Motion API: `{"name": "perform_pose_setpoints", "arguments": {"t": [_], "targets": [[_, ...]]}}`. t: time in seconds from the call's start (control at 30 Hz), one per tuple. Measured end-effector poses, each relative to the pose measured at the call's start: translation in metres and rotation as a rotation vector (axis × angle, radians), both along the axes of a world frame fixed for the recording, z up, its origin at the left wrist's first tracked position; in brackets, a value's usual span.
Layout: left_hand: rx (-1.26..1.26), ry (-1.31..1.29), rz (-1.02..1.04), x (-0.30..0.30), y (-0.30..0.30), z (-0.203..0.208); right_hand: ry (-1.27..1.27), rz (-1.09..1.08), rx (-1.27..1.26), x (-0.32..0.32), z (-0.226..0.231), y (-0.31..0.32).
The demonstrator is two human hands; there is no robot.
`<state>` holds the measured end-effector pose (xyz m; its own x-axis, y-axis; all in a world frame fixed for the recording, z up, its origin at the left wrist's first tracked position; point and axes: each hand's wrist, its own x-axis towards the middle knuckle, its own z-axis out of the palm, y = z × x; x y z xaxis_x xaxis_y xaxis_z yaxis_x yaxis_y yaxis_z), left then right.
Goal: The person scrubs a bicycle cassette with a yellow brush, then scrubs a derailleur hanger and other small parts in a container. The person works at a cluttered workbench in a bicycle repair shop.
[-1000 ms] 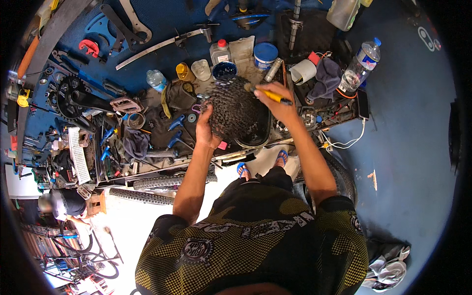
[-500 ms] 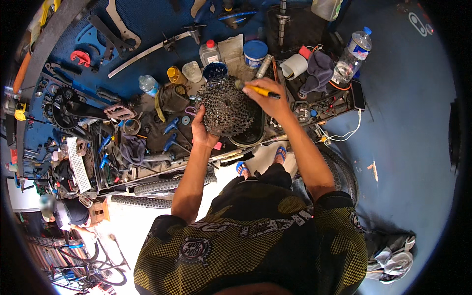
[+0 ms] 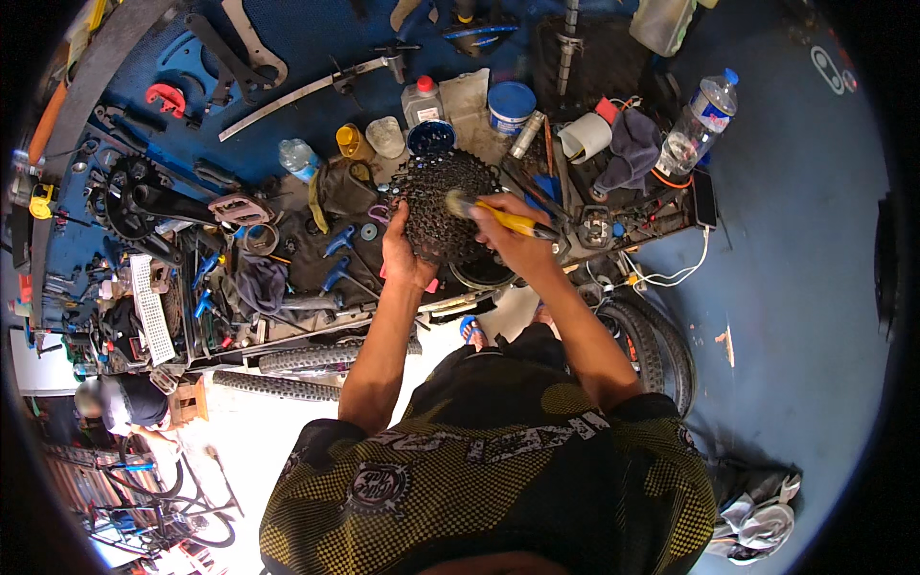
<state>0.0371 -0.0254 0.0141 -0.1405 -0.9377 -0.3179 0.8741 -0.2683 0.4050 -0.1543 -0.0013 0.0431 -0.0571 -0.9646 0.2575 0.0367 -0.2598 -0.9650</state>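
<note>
Black, greasy cassette (image 3: pixel 447 206) sits propped up over the cluttered bench, left hand (image 3: pixel 403 257) wrapped around its lower left edge to steady it. Right hand (image 3: pixel 513 240) is closed around a yellow-handled brush (image 3: pixel 494 216), bristle end touching the sprockets on the right side. Just behind the cassette there's a small dark tub (image 3: pixel 430 136), a white bottle with a red cap (image 3: pixel 422 100) and a blue-lidded tub (image 3: pixel 511 103). Clear water bottle (image 3: pixel 698 119) stands well off to the right.

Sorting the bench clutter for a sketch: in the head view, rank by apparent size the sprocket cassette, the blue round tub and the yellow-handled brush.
1. sprocket cassette, held by the left hand
2. yellow-handled brush, in the right hand, partly hidden
3. blue round tub, farther back, so unsure
</note>
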Motion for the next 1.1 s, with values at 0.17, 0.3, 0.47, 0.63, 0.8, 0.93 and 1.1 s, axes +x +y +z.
{"name": "perform_pose_setpoints", "arguments": {"t": [0.17, 0.3, 0.47, 0.63, 0.8, 0.93, 1.1], "targets": [[-0.014, -0.022, 0.025, 0.013, -0.004, -0.001, 0.097, -0.001, 0.216, -0.028, -0.006, -0.001], [-0.008, 0.009, -0.048, 0.002, -0.003, 0.004, 0.180, 0.033, -0.172, -0.007, 0.001, -0.001], [0.059, -0.084, -0.096, 0.002, -0.005, -0.002, 0.332, 0.073, -0.159, -0.028, -0.013, -0.007], [0.053, -0.079, 0.015, 0.013, 0.003, 0.003, 0.356, -0.009, 0.194, -0.068, -0.045, -0.020], [-0.018, -0.100, 0.066, 0.043, 0.001, 0.012, 0.197, -0.064, 0.364, -0.081, -0.044, -0.036], [-0.022, -0.089, 0.072, 0.044, 0.006, 0.013, 0.274, 0.003, 0.347, -0.077, -0.062, -0.053], [0.015, -0.112, 0.048, 0.036, 0.016, -0.003, 0.484, 0.041, 0.401, -0.072, -0.097, -0.074]]}}
